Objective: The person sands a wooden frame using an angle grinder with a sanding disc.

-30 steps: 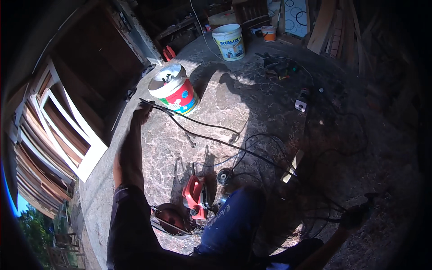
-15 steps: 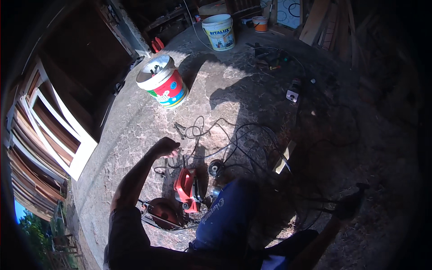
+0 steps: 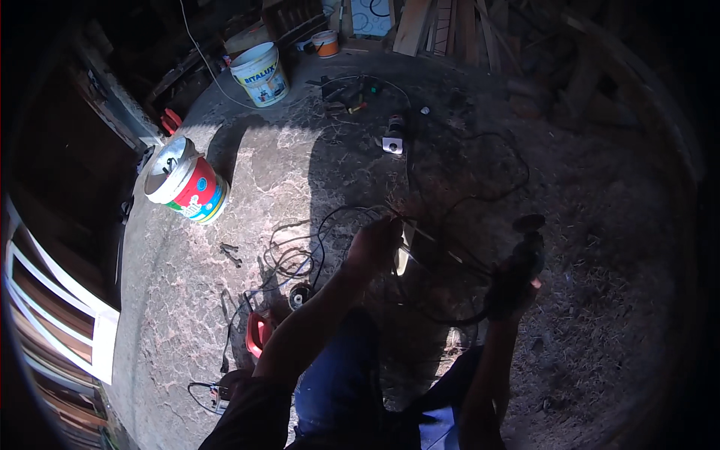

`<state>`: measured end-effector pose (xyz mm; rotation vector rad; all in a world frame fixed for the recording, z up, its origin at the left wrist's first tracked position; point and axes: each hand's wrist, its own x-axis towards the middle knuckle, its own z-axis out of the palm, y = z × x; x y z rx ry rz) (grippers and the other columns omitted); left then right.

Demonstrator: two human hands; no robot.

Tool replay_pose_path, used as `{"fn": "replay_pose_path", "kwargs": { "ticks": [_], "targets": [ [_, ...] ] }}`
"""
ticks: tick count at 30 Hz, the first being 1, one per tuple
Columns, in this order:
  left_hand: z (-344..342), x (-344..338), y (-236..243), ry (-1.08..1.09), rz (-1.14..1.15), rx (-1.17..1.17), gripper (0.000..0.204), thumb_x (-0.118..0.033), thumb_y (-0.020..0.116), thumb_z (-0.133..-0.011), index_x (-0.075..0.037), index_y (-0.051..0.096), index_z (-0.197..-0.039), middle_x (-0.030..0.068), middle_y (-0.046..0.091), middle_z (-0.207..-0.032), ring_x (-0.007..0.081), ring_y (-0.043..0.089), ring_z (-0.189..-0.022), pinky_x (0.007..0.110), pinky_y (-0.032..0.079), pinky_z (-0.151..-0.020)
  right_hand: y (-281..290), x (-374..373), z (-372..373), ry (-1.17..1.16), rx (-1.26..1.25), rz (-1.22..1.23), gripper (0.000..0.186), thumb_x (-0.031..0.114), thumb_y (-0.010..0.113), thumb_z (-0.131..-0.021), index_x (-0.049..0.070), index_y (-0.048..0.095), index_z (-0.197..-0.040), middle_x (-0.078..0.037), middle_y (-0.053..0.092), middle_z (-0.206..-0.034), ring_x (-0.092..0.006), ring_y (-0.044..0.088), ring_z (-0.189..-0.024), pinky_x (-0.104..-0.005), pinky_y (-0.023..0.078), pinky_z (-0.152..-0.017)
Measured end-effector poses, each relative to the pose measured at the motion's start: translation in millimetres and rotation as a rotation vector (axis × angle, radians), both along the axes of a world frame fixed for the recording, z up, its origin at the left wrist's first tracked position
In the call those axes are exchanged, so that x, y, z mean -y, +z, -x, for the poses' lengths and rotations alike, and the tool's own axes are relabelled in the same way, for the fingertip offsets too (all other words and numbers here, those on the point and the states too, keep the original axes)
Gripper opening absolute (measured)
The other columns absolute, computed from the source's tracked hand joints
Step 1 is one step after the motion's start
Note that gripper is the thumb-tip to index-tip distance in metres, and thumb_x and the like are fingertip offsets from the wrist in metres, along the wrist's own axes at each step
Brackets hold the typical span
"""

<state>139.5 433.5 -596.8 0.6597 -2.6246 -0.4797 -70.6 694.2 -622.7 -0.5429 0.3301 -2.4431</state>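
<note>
My left hand [image 3: 375, 244] is closed over the dark cables beside a pale wooden piece [image 3: 401, 262]; exactly what its fingers hold is hidden. In shadow to the right, my right hand [image 3: 510, 289] grips a dark tool with a disc [image 3: 529, 223] on top, like an angle grinder, with cable loops hanging from it. Tangled cables [image 3: 289, 261] lie on the cracked ground near a loose disc wheel [image 3: 298, 296]. A red power tool [image 3: 257, 334] is partly hidden behind my left forearm.
A multicoloured bucket with tools [image 3: 191, 191] stands left. Farther back are a white bucket [image 3: 262, 86], a small orange bucket [image 3: 326, 49], scattered tools [image 3: 352, 105] and a silver-plated tool [image 3: 392, 144]. Boards [image 3: 420, 26] lean behind; white frames [image 3: 67, 315] are at left.
The view has swung right. My left hand has dropped the cable stretched toward the bucket and moved right to the cables. My right hand has risen inward with the dark tool.
</note>
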Motion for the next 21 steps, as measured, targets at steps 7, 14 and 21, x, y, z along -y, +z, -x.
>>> {"fn": "replay_pose_path", "kwargs": {
  "ticks": [7,14,21],
  "targets": [
    [-76.5,48.7,21.4,0.246,-1.711,-0.235,0.054,-0.057,0.047,-0.104,-0.008,0.069,-0.097,0.0046,0.068,-0.079,0.0223,0.068,-0.073,0.038,0.055,-0.069,5.7,-20.4,6.8,-0.052,0.137,-0.154,0.042,0.044,0.058,-0.097,0.010,0.063,-0.121,-0.005,0.069,-0.106,-0.0228,0.067,-0.095,-0.0500,0.052,-0.090],
    [-57.9,6.9,-98.0,0.208,-1.944,0.170,0.074,-0.067,0.034,-0.103,-0.006,0.066,-0.127,0.0106,0.070,-0.125,0.0275,0.067,-0.113,0.052,0.050,-0.103,16.0,-15.0,-2.9,0.019,0.095,-0.102,0.047,0.047,0.059,-0.097,0.007,0.061,-0.123,-0.008,0.068,-0.105,-0.0244,0.067,-0.094,-0.0555,0.054,-0.094],
    [-94.3,157.8,-59.1,0.068,-2.016,-1.322,0.021,-0.013,0.049,-0.103,-0.010,0.053,-0.082,0.0028,0.056,-0.072,0.0187,0.055,-0.071,0.037,0.050,-0.078,23.7,-42.3,3.6,-0.131,0.235,-0.351,0.040,0.044,0.057,-0.098,0.009,0.063,-0.117,-0.008,0.069,-0.092,-0.0234,0.068,-0.085,-0.0508,0.056,-0.085]
  ]
}}
